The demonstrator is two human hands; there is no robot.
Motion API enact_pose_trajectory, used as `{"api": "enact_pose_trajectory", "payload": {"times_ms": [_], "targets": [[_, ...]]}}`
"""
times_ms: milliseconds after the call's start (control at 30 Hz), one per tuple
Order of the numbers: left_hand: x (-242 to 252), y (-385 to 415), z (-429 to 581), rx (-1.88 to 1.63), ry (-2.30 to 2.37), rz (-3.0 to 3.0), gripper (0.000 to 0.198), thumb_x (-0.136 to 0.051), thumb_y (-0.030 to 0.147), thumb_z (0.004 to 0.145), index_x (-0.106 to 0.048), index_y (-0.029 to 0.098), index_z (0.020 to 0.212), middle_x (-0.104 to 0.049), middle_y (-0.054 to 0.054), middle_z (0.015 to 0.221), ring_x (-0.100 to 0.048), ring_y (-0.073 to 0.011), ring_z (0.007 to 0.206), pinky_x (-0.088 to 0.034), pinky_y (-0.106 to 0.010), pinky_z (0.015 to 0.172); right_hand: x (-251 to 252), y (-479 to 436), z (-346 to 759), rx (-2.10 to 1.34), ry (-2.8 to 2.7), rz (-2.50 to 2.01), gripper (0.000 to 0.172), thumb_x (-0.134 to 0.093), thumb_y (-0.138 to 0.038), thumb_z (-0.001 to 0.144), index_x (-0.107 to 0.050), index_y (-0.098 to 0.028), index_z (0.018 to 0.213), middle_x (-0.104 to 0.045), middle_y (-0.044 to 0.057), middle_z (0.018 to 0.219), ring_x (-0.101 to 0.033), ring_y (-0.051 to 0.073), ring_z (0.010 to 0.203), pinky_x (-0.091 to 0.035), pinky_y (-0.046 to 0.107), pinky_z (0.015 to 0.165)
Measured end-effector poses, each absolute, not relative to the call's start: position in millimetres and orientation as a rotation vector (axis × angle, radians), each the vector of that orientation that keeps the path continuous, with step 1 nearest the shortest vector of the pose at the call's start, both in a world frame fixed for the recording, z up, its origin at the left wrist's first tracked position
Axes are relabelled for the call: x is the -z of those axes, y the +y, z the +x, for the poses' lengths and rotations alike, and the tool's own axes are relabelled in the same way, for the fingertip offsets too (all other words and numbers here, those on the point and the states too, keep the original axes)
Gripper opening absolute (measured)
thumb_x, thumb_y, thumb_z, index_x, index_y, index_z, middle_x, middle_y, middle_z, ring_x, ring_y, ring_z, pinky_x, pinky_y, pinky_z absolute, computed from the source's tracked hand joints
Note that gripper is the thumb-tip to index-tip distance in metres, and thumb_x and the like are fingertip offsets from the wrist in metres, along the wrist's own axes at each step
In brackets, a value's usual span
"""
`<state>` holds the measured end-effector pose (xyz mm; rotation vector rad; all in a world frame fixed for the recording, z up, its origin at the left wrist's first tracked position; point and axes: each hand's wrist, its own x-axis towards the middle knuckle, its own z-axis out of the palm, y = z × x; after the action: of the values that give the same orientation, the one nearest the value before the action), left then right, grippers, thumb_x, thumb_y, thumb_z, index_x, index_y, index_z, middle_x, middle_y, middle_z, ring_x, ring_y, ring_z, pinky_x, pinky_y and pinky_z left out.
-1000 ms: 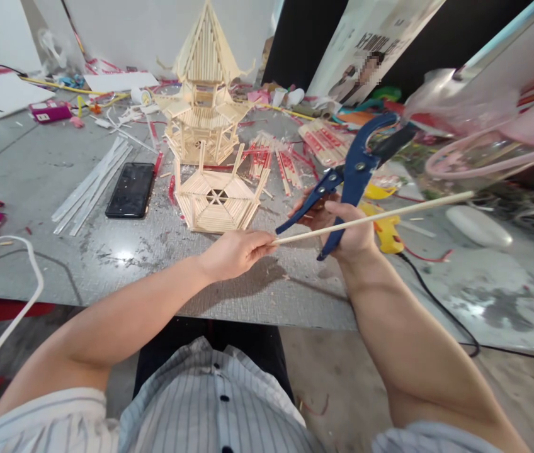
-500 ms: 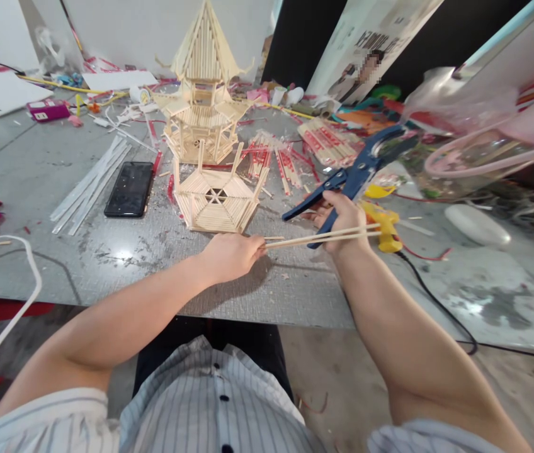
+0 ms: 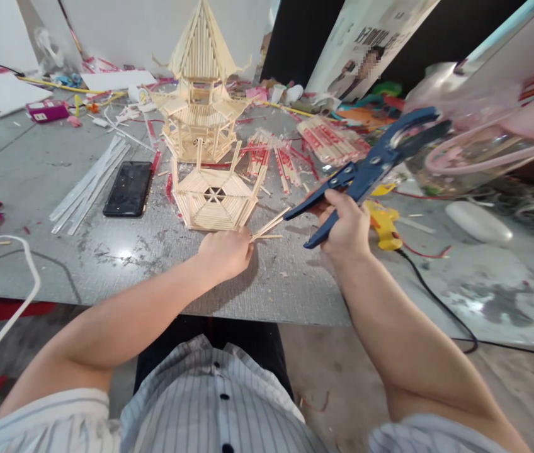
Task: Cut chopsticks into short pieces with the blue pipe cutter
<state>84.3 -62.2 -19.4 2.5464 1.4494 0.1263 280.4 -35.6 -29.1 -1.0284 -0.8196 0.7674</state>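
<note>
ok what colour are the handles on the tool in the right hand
The handles are dark blue, seen in the head view.

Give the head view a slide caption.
Left hand holding wooden sticks beside a hexagonal stick model; right hand holding a blue pipe cutter.

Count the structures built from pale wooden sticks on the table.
2: a tall, tiered, pale wooden tower, and in front of it, nearer the left hand, a low, hexagonal, pale wooden frame.
</note>
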Motion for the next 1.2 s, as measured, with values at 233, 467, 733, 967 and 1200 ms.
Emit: {"api": "enact_pose_trajectory", "payload": {"times_ms": [233,467,733,967,1200], "targets": [[20.0,-70.6,83.7,-0.152,1.461,2.786,0.034,-0.040,0.025,0.089,-0.050,0.006,0.116,-0.063,-0.017,0.090,-0.066,-0.0285,0.074,-0.048,-0.036,0.056,35.9,-33.7,275.5,-0.925,-0.834,-1.097,0.016,-0.063,-0.029,0.058,-0.059,-0.017,0.068,-0.062,0.001,0.063,-0.055,0.012,0.050,-0.048,0.027,0.049],[-12.7,-86.4,76.1,-0.130,1.222,2.918,0.022,-0.044,0.022,0.087,-0.062,0.011,0.093,-0.065,-0.011,0.086,-0.064,-0.0205,0.067,-0.045,-0.029,0.053,36.7,-33.8,277.9,-0.949,-0.860,-1.103,0.014,-0.062,-0.029,0.062,-0.060,-0.018,0.070,-0.062,0.000,0.063,-0.059,0.013,0.053,-0.051,0.027,0.050],[-75.2,-14.7,0.4,-0.868,2.169,2.516,0.037,-0.034,0.030,0.090,-0.065,0.011,0.098,-0.066,-0.004,0.084,-0.060,-0.0137,0.083,-0.042,-0.035,0.084,38.7,-32.7,282.7,-0.969,-0.857,-1.114,0.013,-0.062,-0.030,0.065,-0.060,-0.018,0.072,-0.065,0.003,0.069,-0.064,0.018,0.062,-0.055,0.035,0.056],[-33.5,76.3,-45.1,-0.314,2.319,2.206,0.025,-0.053,0.025,0.078,-0.069,0.016,0.095,-0.067,-0.012,0.105,-0.059,-0.0283,0.098,-0.047,-0.047,0.082,39.9,-30.4,282.2,-0.988,-0.846,-1.129,0.013,-0.062,-0.029,0.063,-0.061,-0.018,0.070,-0.068,0.003,0.072,-0.066,0.019,0.065,-0.054,0.032,0.057],[-8.7,110.0,-38.1,-0.044,2.275,2.209,0.027,-0.058,0.031,0.077,-0.067,0.011,0.094,-0.063,-0.015,0.115,-0.051,-0.0301,0.111,-0.046,-0.048,0.086,39.2,-31.4,281.4,-1.000,-0.858,-1.131,0.015,-0.061,-0.030,0.062,-0.059,-0.019,0.072,-0.069,0.004,0.075,-0.067,0.020,0.067,-0.053,0.031,0.059]]}}
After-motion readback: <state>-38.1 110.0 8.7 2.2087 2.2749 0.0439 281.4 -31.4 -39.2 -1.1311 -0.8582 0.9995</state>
